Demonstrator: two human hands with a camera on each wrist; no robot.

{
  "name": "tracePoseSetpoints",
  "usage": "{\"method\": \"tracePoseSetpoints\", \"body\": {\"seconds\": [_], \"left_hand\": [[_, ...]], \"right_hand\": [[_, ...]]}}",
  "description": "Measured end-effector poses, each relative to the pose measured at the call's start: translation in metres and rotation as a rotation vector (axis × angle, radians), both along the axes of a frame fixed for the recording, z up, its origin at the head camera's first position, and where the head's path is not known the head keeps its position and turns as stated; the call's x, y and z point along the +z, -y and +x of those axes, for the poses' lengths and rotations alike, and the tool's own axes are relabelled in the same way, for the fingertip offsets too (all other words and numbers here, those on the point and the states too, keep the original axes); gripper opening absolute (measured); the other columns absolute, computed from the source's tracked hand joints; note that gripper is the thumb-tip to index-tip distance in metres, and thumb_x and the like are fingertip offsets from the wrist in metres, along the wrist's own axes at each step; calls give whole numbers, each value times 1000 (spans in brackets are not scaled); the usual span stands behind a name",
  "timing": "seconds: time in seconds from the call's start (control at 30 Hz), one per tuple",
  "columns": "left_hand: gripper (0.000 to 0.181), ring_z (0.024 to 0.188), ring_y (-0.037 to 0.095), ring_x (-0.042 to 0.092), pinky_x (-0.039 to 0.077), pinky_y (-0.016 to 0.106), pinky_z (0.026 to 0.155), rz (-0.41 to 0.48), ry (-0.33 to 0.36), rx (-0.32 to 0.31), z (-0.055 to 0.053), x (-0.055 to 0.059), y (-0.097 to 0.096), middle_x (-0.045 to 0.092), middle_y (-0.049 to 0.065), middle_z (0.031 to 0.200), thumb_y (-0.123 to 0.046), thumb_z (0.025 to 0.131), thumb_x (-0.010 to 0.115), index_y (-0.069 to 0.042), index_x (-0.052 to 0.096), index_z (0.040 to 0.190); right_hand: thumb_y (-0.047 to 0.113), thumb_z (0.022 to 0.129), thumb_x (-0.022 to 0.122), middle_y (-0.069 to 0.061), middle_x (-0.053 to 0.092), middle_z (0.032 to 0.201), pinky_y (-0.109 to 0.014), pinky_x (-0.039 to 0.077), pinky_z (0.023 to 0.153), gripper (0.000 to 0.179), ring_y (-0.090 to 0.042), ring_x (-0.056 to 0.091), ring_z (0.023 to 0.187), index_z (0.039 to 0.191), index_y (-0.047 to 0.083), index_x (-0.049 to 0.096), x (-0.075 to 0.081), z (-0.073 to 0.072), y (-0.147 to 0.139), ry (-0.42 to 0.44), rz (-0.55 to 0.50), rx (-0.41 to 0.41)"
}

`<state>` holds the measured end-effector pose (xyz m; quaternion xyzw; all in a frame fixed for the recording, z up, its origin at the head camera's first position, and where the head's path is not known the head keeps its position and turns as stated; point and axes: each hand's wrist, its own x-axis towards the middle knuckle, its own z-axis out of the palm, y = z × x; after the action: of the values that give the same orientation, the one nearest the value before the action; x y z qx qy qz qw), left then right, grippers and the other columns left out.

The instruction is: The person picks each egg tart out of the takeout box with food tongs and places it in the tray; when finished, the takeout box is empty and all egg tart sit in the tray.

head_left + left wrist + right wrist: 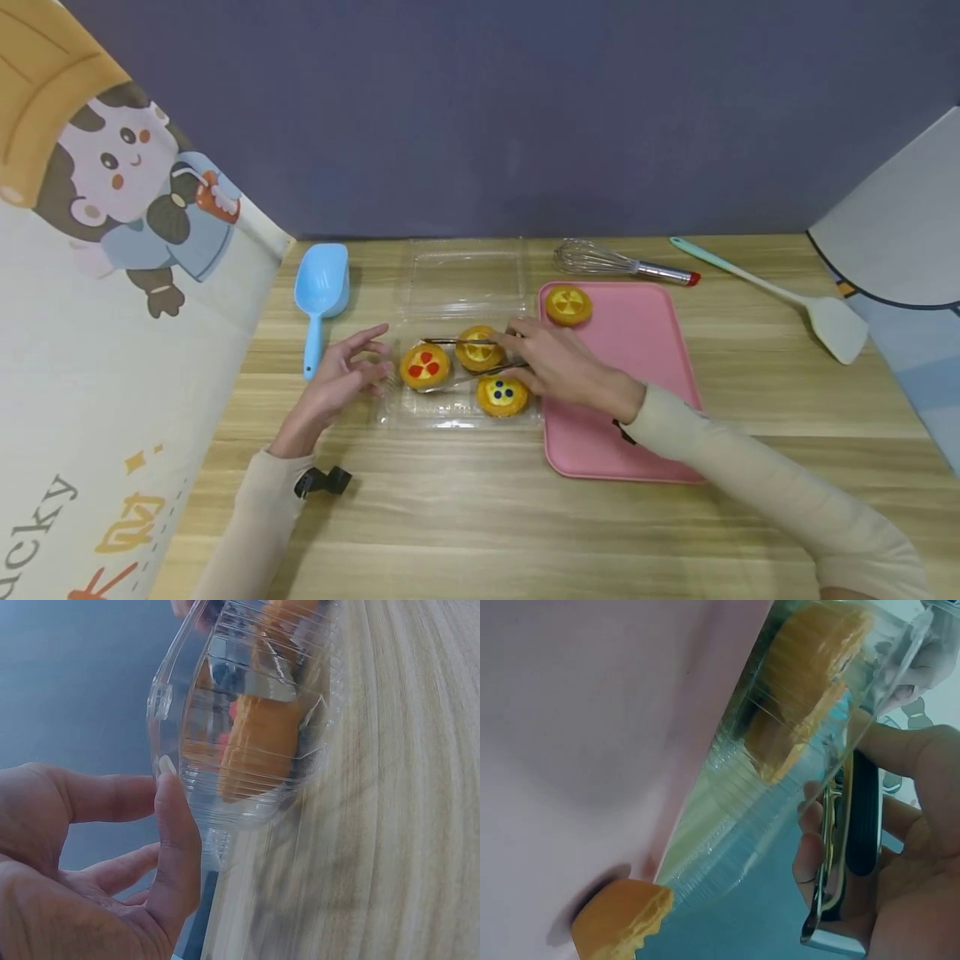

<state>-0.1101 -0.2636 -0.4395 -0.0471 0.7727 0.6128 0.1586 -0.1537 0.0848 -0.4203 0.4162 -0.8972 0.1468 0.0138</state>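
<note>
Seen from the box [457,424], a hand could pass at 6 o'clock, over bare table [457,508]. The lid [467,283] takes up 12, the left hand [341,375] blocks 9, the right hand [562,364] with tongs [442,341] 3. Inside, tarts [425,367] fill 10, 1 and 4; 7 has room.

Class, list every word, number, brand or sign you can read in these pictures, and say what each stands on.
"ucky": dark lettering on the left wall panel, cut off by the picture's left edge.
"财", as best it reads: yellow character on the same panel.
Unreadable: a red character there, cut off by the bottom edge.
No lettering can be made out on the tongs, tarts, clear container or pink tray.
</note>
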Motion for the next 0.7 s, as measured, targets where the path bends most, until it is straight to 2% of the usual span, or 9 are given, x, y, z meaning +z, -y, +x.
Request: {"method": "tracePoseSetpoints", "body": {"seconds": [0.33,0.7], "left_hand": [[71,81,7,65,64,27,68,0,-8,0,1,1,-1,48,27,142,1,98,63,-8,34,163],[71,81,8,65,64,27,68,1,-2,7,1,1,-1,50,25,141,0,98,63,-9,35,163]], "right_hand": [[34,96,75,-3,65,104,-22,51,59,48,-12,56,83,137,10,69,-5,-4,11,-20,-15,31],[30,95,77,-2,63,101,-22,51,60,44,-12,54,81,135,12,70,-5,4,5,-59,-18,44]]}}
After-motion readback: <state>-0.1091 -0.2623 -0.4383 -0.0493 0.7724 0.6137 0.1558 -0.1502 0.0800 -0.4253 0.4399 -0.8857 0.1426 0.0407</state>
